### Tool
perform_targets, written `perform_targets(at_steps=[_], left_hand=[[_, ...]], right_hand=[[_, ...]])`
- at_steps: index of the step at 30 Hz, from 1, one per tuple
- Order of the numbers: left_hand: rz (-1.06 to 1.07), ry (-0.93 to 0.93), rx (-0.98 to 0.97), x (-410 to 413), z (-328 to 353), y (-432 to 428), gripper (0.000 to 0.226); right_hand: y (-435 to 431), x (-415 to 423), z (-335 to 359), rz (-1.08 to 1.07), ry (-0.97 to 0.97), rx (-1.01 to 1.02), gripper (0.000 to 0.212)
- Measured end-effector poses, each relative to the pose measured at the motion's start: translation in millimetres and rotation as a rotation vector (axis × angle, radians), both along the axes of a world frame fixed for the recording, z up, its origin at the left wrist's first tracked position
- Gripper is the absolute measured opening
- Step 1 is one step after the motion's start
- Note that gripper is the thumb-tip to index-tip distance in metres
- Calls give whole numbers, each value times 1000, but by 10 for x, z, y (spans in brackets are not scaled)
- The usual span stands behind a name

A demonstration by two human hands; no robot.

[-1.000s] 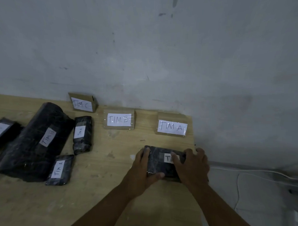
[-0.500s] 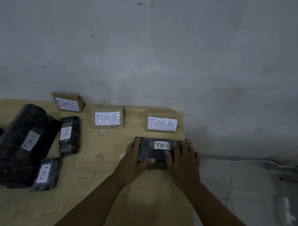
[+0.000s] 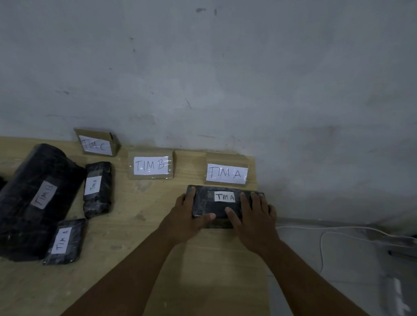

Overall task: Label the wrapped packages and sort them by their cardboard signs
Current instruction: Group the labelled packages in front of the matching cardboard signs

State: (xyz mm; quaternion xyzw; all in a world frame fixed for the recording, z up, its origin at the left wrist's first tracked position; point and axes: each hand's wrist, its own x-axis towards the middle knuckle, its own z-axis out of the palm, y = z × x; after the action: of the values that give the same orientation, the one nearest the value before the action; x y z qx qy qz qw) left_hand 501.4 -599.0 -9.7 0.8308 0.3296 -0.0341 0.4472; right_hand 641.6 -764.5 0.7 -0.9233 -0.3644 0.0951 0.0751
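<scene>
Directly ahead, both hands, left hand (image 3: 189, 217) and right hand (image 3: 252, 218), clasp the black package (image 3: 206, 200) labelled TIM A, lying crosswise on the tabletop (image 3: 199, 264) just before the TIM A sign (image 3: 226, 173).

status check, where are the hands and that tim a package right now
Left hand and right hand both on the TIM A package, flat on the table. Sits just in front of the TIM A sign. Nothing between them.
</scene>
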Motion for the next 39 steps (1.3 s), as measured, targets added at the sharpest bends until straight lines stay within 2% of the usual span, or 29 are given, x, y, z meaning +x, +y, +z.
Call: perform_targets(at_steps=[2,4,8,9,10,12,14,18,20,23,25,28,33,39], left_hand=[[-4,21,-10,-2,-18,54,123],[-14,11,-22,-33,-60,115,127],[-40,5,-33,-154,-141,171,118],[-50,-21,-40,-201,-76,153,111],[-66,-72,-60,-258,12,127,100],[-116,-214,-64,-403,114,100,70],[-76,-250,17,-658,161,106,54],[134,-292,280,-1207,85,271,31],[207,-288,390,-1449,62,393,33],[310,-175,576,-1874,-32,659,42],[341,-8,674,-2157,-122,822,51],[308,176,672,-2478,-274,943,58],[104,187,712,-2874,-432,1025,60],[-52,67,739,-3101,-466,1244,67]], right_hand=[[-1,11,59,19,36,-47,117],[1,0,97,32,49,-88,114],[-12,-23,155,69,8,-184,133],[-3,-37,185,83,16,-193,132],[12,-61,223,105,24,-201,121],[60,-122,281,148,16,-184,79],[132,-240,318,182,8,-109,52],[298,-589,301,218,-82,48,30],[413,-807,285,248,-120,130,26],[657,-1211,284,338,-87,213,30],[845,-1450,240,378,-30,215,30],[1127,-1701,160,442,28,179,33],[1822,-1966,130,531,141,64,50],[2599,-2118,133,633,47,-98,75]])
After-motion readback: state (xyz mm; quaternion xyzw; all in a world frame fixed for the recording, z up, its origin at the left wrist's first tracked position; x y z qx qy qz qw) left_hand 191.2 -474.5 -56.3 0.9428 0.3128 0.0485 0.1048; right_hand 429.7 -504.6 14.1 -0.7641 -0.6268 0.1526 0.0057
